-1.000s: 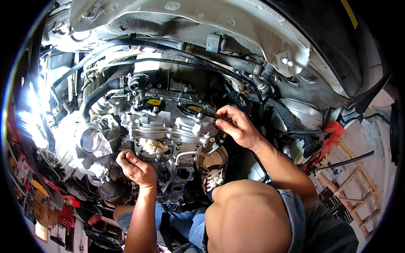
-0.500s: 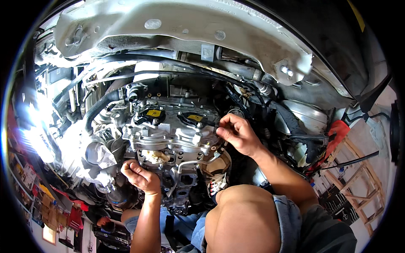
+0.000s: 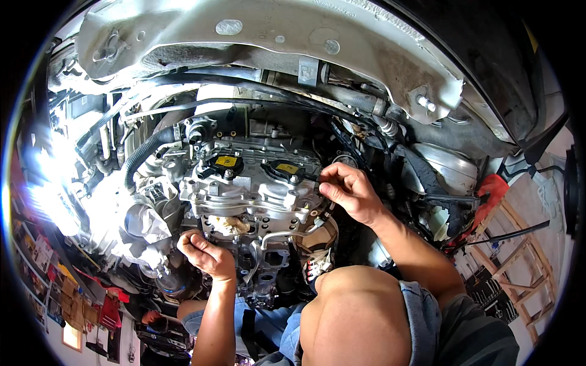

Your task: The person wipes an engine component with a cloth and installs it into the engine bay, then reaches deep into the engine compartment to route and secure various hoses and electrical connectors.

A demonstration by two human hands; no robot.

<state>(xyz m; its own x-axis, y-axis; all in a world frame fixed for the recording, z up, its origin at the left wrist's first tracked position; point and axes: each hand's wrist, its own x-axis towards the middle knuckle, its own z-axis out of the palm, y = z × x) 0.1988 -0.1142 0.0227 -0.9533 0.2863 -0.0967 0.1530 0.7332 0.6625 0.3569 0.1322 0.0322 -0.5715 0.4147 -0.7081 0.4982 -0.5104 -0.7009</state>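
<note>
Between my arms sits an engine with a silvery metal cover [image 3: 256,198]. Two black parts with yellow labels, a left one [image 3: 226,163] and a right one [image 3: 288,169], are mounted on its top. My right hand [image 3: 353,194] is at the cover's right end, thumb and fingers pinched close to the right black part; anything between the fingertips is hidden. My left hand [image 3: 207,256] is closed below the cover's left end, its curled fingers hiding whatever they hold. Just above it, a crumpled pale wad [image 3: 229,226] is lodged against the engine's front face.
A ribbed black hose [image 3: 146,155] curves down at the left, near a bright lamp [image 3: 52,183]. Black cables [image 3: 244,85] arch behind the engine under a pale metal panel [image 3: 268,33]. My bent knee [image 3: 357,305] fills the lower middle. A wooden frame [image 3: 519,274] stands at right.
The whole view has shifted slightly, so the engine sits a little further right and lower. Both hands keep nearly the same pose and place against the engine.
</note>
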